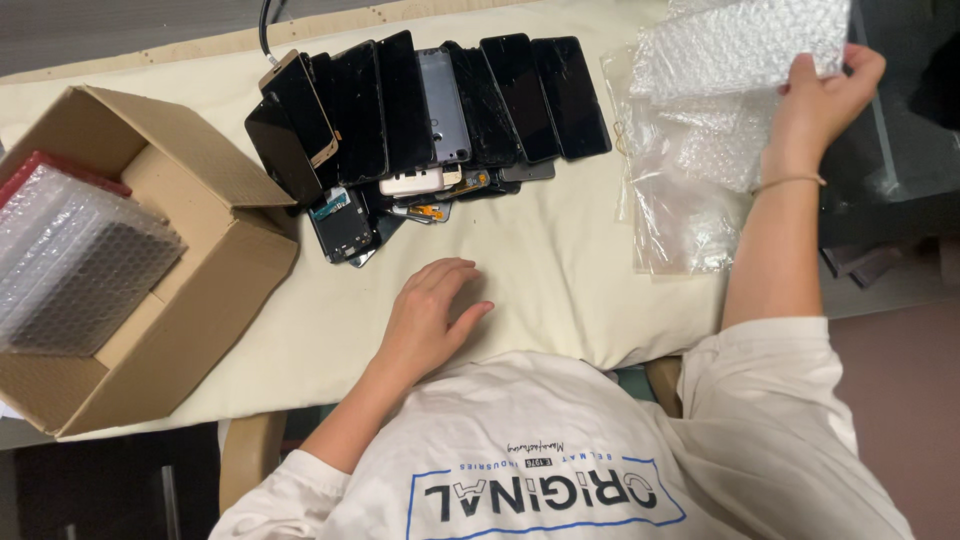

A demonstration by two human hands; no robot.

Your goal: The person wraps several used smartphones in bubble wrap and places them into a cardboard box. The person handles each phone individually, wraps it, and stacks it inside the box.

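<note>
We see the cream-covered table (560,270), then the row of phones (430,110). Our right hand (815,95) pinches a bubble-wrap sheet (745,45) at far right (long axis sideways) — our left hand (430,310) rests open, empty, nearer the phones.

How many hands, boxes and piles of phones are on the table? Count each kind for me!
Hands: 2, the left hand flat on the cloth and the right hand holding a bubble wrap bag
Cardboard boxes: 1, the cardboard box
Piles of phones: 1, the phone pile
Stacks of clear bags: 1, the bag stack
Total: 5
</note>
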